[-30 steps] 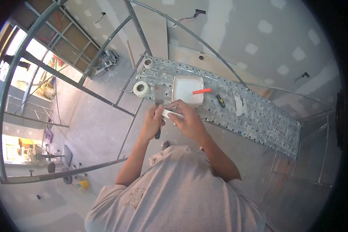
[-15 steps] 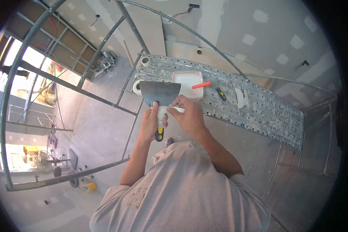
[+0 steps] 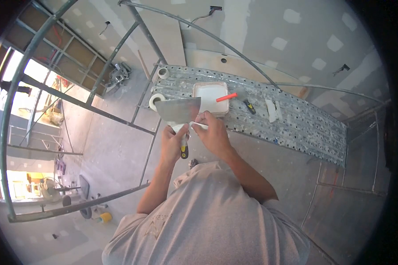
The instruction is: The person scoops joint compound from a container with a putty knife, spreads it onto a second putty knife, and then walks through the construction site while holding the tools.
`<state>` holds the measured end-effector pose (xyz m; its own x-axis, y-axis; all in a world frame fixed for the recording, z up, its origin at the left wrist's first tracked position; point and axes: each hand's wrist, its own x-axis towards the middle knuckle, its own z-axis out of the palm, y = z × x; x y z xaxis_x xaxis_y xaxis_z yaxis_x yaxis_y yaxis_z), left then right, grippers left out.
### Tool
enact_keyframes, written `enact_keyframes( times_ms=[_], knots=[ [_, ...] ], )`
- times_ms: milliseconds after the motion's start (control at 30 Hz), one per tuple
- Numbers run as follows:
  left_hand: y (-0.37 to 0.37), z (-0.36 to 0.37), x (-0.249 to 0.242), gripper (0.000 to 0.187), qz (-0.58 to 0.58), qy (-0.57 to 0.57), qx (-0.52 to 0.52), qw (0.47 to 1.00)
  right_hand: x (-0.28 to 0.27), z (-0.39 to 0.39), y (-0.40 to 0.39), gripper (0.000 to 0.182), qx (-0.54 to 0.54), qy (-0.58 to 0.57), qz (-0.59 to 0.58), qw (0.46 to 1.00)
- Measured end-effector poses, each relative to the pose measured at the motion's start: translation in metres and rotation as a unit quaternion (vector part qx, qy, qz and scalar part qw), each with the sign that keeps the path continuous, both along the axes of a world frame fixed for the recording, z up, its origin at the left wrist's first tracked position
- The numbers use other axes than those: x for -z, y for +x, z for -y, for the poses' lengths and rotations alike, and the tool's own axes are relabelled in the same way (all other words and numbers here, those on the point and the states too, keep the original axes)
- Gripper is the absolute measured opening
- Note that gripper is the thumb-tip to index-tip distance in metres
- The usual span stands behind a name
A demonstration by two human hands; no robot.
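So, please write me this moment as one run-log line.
left hand: holds wide scraper | right hand: pinches white strip | perforated platform: tub with red stick, small roll, larger roll

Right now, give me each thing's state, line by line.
Broad knife: held in the left hand
White strip: pinched in the right hand
Tub: open, white inside
Red stick: across the tub's rim
Larger roll: flat, partly hidden
Smaller roll: flat
Black-and-yellow tool: lying down
Plank: spattered

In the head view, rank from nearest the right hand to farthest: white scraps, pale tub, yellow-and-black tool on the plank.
1. Pale tub, beyond the right hand
2. Yellow-and-black tool, right of it
3. White scraps, farther right on the plank
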<state>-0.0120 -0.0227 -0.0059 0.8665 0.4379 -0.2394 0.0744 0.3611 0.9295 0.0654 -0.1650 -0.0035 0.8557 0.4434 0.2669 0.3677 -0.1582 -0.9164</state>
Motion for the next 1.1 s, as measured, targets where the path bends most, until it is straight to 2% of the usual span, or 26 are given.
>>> enact_keyframes(
  times_ms=[67, 200, 267, 300, 333, 400, 433, 467, 533, 567, 600, 667, 700, 733, 800, 867, 900, 933, 967, 1000, 1067, 1100],
  knots=[
    [0.002, 0.005, 0.002, 0.013, 0.022, 0.057, 0.006, 0.998, 0.002, 0.000, 0.002, 0.020, -0.010, 0.037, -0.081, 0.996],
    [0.005, 0.008, 0.004, 0.010, 0.016, 0.042, 0.000, 0.999, 0.012, 0.004, 0.011, 0.017, -0.039, 0.019, -0.047, 0.998],
    [0.003, 0.005, 0.003, 0.009, 0.016, -0.019, 0.012, 1.000, 0.011, 0.005, 0.012, 0.012, -0.121, 0.081, -0.170, 0.975],
    [0.003, 0.006, 0.002, 0.008, 0.024, -0.008, 0.014, 1.000, 0.024, 0.002, 0.011, 0.006, -0.137, 0.179, -0.261, 0.939],
    [0.003, 0.009, 0.001, 0.008, 0.021, -0.013, 0.026, 0.999, 0.027, 0.004, 0.009, 0.006, -0.124, 0.178, -0.262, 0.940],
    [0.006, 0.014, 0.000, 0.009, 0.045, 0.035, -0.011, 0.998, 0.028, 0.005, 0.011, 0.004, -0.132, 0.186, -0.411, 0.883],
    [0.003, 0.012, 0.002, 0.008, 0.047, 0.046, 0.011, 0.998, 0.031, 0.003, 0.008, 0.005, -0.061, 0.200, -0.473, 0.856],
    [-0.001, 0.014, 0.004, 0.008, 0.045, 0.044, 0.023, 0.998, 0.058, 0.008, 0.011, 0.005, -0.049, 0.205, -0.473, 0.855],
    [-0.008, 0.020, -0.026, 0.009, 0.073, 0.043, 0.091, 0.992, 0.127, 0.019, 0.011, 0.007, -0.074, 0.172, -0.513, 0.838],
    [-0.004, 0.020, -0.036, 0.013, 0.040, 0.056, 0.093, 0.993, 0.127, 0.026, 0.002, 0.007, -0.051, 0.101, -0.524, 0.844],
    [0.004, 0.018, -0.033, 0.013, 0.037, 0.054, 0.081, 0.995, 0.127, 0.033, -0.008, 0.007, -0.061, 0.094, -0.527, 0.843],
    [0.022, 0.003, -0.018, 0.015, 0.014, -0.021, 0.057, 0.998, 0.122, 0.045, -0.017, 0.008, -0.049, 0.146, -0.474, 0.867],
    [0.027, -0.005, 0.000, 0.017, -0.002, -0.059, 0.073, 0.996, 0.117, 0.052, -0.011, 0.008, -0.063, 0.145, -0.472, 0.867],
    [0.030, 0.000, 0.004, 0.020, -0.006, -0.086, 0.047, 0.995, 0.110, 0.062, -0.008, 0.008, -0.040, 0.137, -0.442, 0.886],
    [0.029, 0.000, 0.011, 0.022, 0.000, -0.116, 0.067, 0.991, 0.094, 0.065, -0.006, 0.008, -0.017, 0.130, -0.415, 0.900],
    [0.030, 0.006, 0.011, 0.022, 0.019, -0.130, 0.056, 0.990, 0.074, 0.063, 0.002, 0.010, 0.059, 0.156, -0.293, 0.941],
    [0.031, 0.010, 0.012, 0.023, 0.041, -0.146, 0.046, 0.987, 0.060, 0.061, 0.004, 0.010, 0.061, 0.158, -0.294, 0.941],
    [0.033, 0.015, 0.013, 0.023, 0.040, -0.146, 0.047, 0.987, 0.043, 0.057, 0.006, 0.012, 0.079, 0.141, -0.201, 0.966],
    [0.035, 0.021, 0.014, 0.024, 0.027, -0.121, 0.000, 0.992, 0.032, 0.052, 0.007, 0.014, 0.096, 0.123, -0.105, 0.982],
    [0.038, 0.026, 0.014, 0.025, 0.015, -0.096, -0.046, 0.994, 0.026, 0.046, 0.006, 0.014, 0.096, 0.123, -0.103, 0.982],
    [0.037, 0.036, 0.016, 0.031, 0.047, -0.098, -0.036, 0.993, 0.019, 0.034, 0.005, 0.015, 0.124, 0.128, -0.065, 0.982],
    [0.038, 0.039, 0.024, 0.033, 0.061, -0.028, -0.037, 0.997, 0.022, 0.029, 0.005, 0.015, 0.123, 0.128, -0.064, 0.982]
  ],
)
